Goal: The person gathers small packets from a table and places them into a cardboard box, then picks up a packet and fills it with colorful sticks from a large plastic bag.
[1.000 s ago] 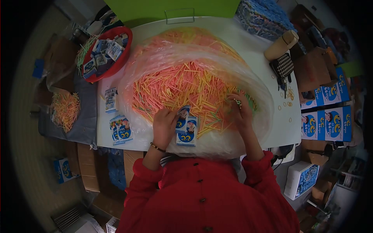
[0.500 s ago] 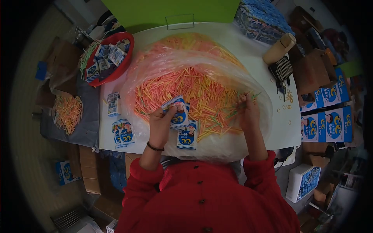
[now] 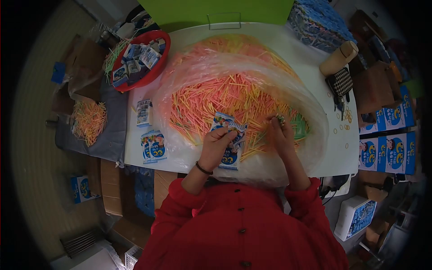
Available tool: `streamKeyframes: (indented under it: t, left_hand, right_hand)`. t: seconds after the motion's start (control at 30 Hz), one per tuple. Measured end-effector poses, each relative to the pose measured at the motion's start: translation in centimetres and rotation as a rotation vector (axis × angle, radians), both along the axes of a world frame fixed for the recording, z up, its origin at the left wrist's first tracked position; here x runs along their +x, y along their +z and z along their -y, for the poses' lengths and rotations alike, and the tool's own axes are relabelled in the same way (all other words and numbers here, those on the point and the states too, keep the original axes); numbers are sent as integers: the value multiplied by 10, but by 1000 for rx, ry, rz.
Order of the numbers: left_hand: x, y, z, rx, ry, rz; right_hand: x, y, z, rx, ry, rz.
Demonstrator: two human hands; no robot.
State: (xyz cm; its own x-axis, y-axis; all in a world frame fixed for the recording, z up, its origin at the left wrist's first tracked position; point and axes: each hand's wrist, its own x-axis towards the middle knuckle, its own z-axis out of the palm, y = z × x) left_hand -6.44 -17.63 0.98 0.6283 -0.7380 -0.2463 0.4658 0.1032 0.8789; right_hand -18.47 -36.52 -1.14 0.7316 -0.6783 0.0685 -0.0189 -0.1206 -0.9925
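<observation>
The left hand (image 3: 217,143) is over the near part of a big heap of thin coloured sticks (image 3: 225,92), orange, pink and yellow. Its fingers are clamped on a few blue packets (image 3: 223,121), which stand fanned above the knuckles. One more blue packet (image 3: 230,158) lies flat under this hand, at the near edge of the heap. The right hand (image 3: 282,135) is just to the right, near but apart from the left one. Its fingers are pressed together on a small bunch of sticks (image 3: 280,119), at the right side of the heap, where some green sticks lie.

The heap sits inside a wide clear plastic bag (image 3: 312,139) opened on the white worktop (image 3: 310,76). On the worktop to the left of the bag are two other packets (image 3: 154,146), and one single packet (image 3: 144,112) lies farther. A red basin (image 3: 161,67) full of packets stands at the far left. At the far right lies a cardboard roll (image 3: 338,58), and small rubber bands (image 3: 345,118) are scattered on the right.
</observation>
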Motion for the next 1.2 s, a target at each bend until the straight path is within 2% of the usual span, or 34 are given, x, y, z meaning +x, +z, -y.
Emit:
streamKeyframes:
  t: [0.1, 0.13, 0.2, 0.23, 0.3, 0.33, 0.4, 0.63, 0.7, 0.8, 0.83, 0.9, 0.97, 1.13, 1.2]
  left_hand:
    - [1, -1, -3, 6, 31, 35]
    - [0, -6, -3, 24, 31, 123]
    - [-2, -11, -3, 47, 25, 202]
    - [-3, -11, -2, 102, -19, 284]
    - [-6, -9, 1, 152, -69, 365]
    - [-7, -8, 3, 165, -91, 414]
    - [-8, -2, 4, 177, -110, 464]
    - [-8, -3, -3, 104, -122, 449]
    - [-10, -4, -3, 78, -91, 409]
    - [-12, -14, -3, -3, -85, 349]
    - [-14, -17, -1, -39, -68, 259]
    - [-14, -19, 2, -76, -44, 173]
    - [-9, -18, 7, -269, -136, -35]
    - [-1, -14, 16, -454, -117, 128]
    - [0, -7, 15, -474, -91, 169]
  right_hand:
    - [-4, -13, 12, 142, -72, 109]
    - [-2, 4, 6, 144, -69, 103]
    - [0, 41, -10, 494, 76, 391]
    - [3, 52, -17, 495, 69, 386]
    - [12, 66, -28, 303, 285, 512]
    - [15, 69, -30, 300, 281, 511]
    - [19, 73, -33, 111, 345, 419]
    - [26, 58, -28, -118, 508, 337]
    - [22, 62, -27, -345, 563, 124]
    - [17, 54, -36, -403, 537, 19]
    - [15, 55, -38, -406, 539, 23]
    - [13, 64, -39, -625, 483, -71]
    - [14, 78, -36, -625, 477, -31]
    - [13, 93, -20, -515, 363, 83]
    - [10, 88, -16, -788, 281, 32]
